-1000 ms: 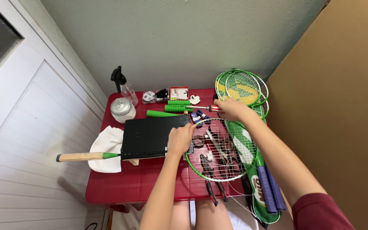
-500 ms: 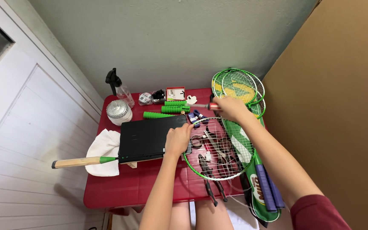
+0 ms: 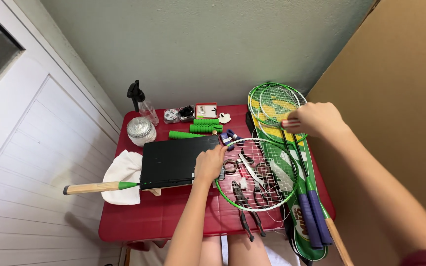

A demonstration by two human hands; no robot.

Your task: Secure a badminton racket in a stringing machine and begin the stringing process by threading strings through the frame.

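Green-framed racket lies flat on the red bench, head to the right of centre, shaft running left under a black box-like block, wooden handle sticking out past the bench's left edge; long axis is left-right. Left hand rests at the joint where the racket head meets the block, fingers curled down and pressed on the frame's left rim and the block's right edge; cannot tell if they truly pinch the frame. Right hand is raised up and to the right, well apart from the racket head, over the stacked spare rackets at the bench's far right corner; its fingers are closed together around a thin reddish stick-like tool, tip pointing left, toward the string bed. So the racket head lies down-left of the right hand, and the left hand is the nearer one, touching it. Under the strings: pliers and scissors-like tools, seen through the mesh. A loose string end trails off the head's lower right. Behind: green grip tubes, spray bottle, round lidded jar, small tape rolls. White cloth lies beneath the handle, just left of the block. Cardboard sheet stands along the right side.
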